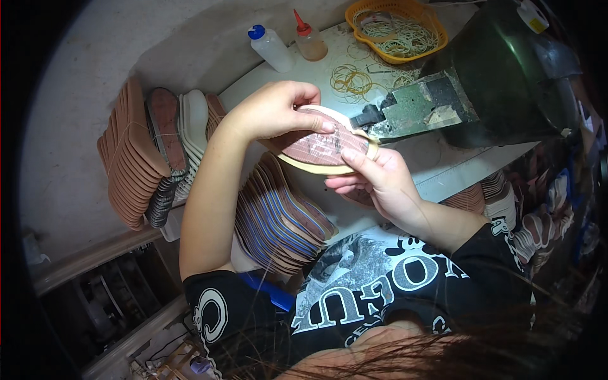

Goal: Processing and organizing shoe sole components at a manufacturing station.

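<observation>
Both my hands hold a brown shoe insole point(310, 147) with a cream strip around its rim. On its upper left side my left hand point(278, 113) is closed, thumb on the brown face and fingers behind. My right hand point(383, 179) pinches the right end, thumb on top and fingers underneath. That end touches or nearly touches the small dark head of a green machine arm point(424, 104); the exact contact is hidden. Below the insole a stack of insoles point(275, 218) with blue and tan edges leans beside my left forearm.
Bundled insoles point(130, 158) stand against the wall at left. Behind my hands are a blue-capped bottle point(275, 54), a red-tipped bottle point(311, 47), loose rubber bands point(350, 82) and a yellow basket point(358, 41) of bands. The machine's large dark green body point(506, 76) fills the right.
</observation>
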